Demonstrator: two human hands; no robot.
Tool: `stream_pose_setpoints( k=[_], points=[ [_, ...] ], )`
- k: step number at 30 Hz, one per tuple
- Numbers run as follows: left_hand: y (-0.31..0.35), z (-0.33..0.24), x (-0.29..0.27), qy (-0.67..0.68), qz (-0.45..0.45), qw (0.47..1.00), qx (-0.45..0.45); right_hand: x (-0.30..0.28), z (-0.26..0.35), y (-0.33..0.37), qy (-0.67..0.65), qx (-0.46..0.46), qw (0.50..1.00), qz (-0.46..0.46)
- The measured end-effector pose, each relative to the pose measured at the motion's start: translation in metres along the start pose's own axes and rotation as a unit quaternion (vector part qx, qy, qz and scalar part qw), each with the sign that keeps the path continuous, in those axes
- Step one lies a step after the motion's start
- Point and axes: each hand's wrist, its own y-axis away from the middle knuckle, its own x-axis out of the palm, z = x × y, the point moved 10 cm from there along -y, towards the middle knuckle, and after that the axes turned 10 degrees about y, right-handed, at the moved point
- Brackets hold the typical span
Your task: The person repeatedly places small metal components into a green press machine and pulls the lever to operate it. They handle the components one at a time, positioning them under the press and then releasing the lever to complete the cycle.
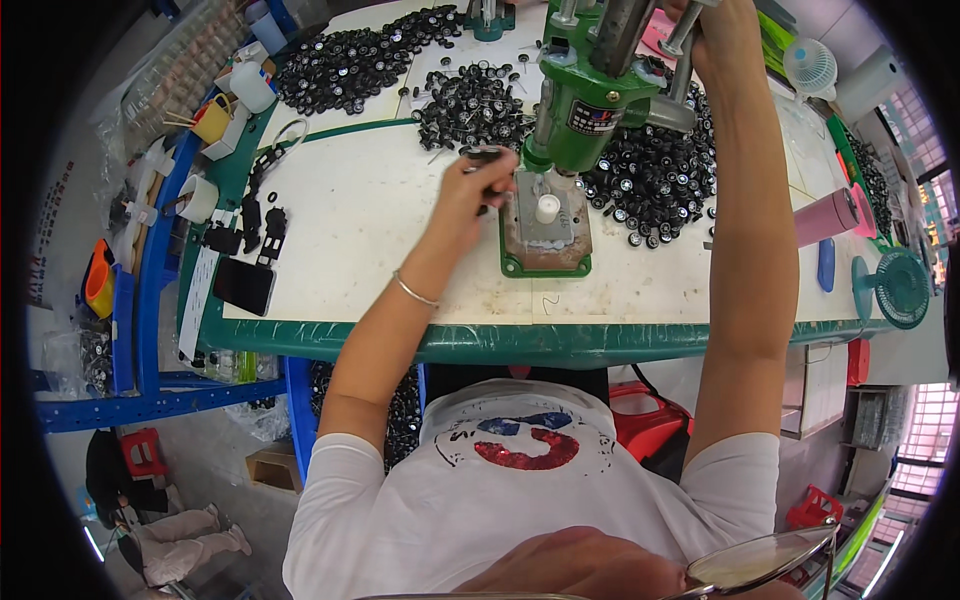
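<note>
A green hand press (590,120) stands on the table, its base plate (520,235) bearing a short white round post (547,208). Left of that post, my left hand (478,190) is closed around a small black part, mostly hidden by the fingers. At the top edge my right hand (722,35) grips the press's metal lever, though part of the hand is hard to make out. Black round parts with shiny centres lie in a heap (655,180) right of the press. Another heap (475,105), some with thin metal pins, lies behind my left hand.
A larger heap of black parts (345,65) covers the far left. Near the table's left edge lie a phone (243,287) and black pieces (250,225). At the right are a pink tumbler (827,217), a blue object (826,264) and a green fan (900,288).
</note>
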Motion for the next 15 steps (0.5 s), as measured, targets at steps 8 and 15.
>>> stream_pose_setpoints(
  k=[8,15],
  points=[
    [-0.02,-0.046,-0.05,-0.429,-0.063,0.895,0.106,-0.097,-0.059,0.096,0.293,0.042,0.954,-0.047],
    [-0.026,-0.042,-0.072,-0.369,-0.073,0.917,0.134,-0.102,-0.127,0.216,0.53,0.041,0.832,0.158]
  ],
)
